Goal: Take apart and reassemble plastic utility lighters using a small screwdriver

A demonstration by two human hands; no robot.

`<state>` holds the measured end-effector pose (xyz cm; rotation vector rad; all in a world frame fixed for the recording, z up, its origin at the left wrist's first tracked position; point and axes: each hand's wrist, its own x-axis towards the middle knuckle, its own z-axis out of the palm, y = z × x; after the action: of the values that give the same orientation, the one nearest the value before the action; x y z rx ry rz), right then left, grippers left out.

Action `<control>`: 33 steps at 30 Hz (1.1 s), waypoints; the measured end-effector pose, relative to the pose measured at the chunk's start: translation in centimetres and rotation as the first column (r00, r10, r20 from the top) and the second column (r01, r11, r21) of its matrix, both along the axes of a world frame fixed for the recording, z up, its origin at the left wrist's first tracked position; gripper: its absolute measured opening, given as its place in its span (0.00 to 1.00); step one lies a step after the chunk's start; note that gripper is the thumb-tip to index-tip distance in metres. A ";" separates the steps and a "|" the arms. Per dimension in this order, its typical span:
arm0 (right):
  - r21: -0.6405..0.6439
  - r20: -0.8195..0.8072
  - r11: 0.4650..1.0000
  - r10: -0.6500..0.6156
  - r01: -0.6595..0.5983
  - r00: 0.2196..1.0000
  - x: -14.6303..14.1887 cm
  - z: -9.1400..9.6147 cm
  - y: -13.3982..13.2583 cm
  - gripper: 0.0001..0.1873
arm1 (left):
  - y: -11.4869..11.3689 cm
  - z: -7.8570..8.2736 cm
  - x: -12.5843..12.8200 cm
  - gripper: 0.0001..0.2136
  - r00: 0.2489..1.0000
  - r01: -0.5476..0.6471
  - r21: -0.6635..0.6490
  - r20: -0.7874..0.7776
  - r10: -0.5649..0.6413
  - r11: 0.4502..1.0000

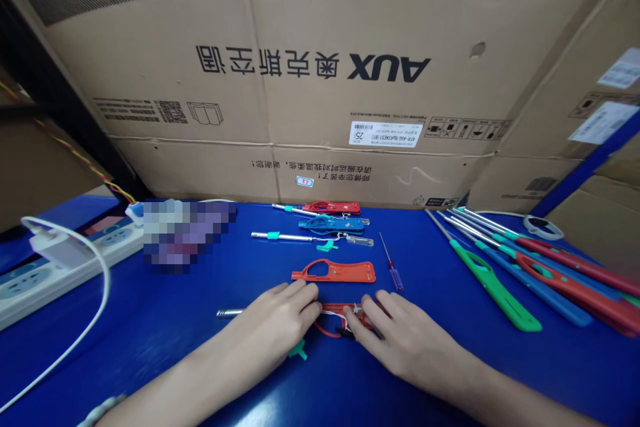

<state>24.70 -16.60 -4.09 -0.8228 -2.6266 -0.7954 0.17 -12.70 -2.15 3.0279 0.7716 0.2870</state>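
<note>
An opened long-neck lighter (334, 307) with an orange-red half shell and white wire lies on the blue table between my hands. My left hand (287, 313) is closed over its left part, fingertips on the shell; its metal tube (229, 313) sticks out to the left. My right hand (397, 330) is closed on the right end, fingers bent onto the shell and the parts inside. A dark piece (345, 332) shows beneath the right fingers. Below my left hand sits a green trigger (299, 349), partly hidden. Just beyond lies the orange other half shell (345, 271), inner side up.
A purple-handled screwdriver (395, 275) lies behind my right hand. Further back are a blue half shell (333, 224), a red one (333, 207) and a loose tube assembly (280, 237). Several whole lighters (500, 290) lie right; a power strip (75, 273) left. A cardboard wall (300, 107) stands behind.
</note>
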 end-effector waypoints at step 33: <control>-0.124 -0.080 0.991 -0.062 0.052 0.995 -0.3 -0.6 0.2 0.12 | -0.8 -1.8 1.4 0.11 0.999 -0.019 0.308 -0.025 0.028 0.951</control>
<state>24.40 -16.44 -4.71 -0.9460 -2.6086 -0.6050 1.57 -13.46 -3.97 3.3215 0.8383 0.3993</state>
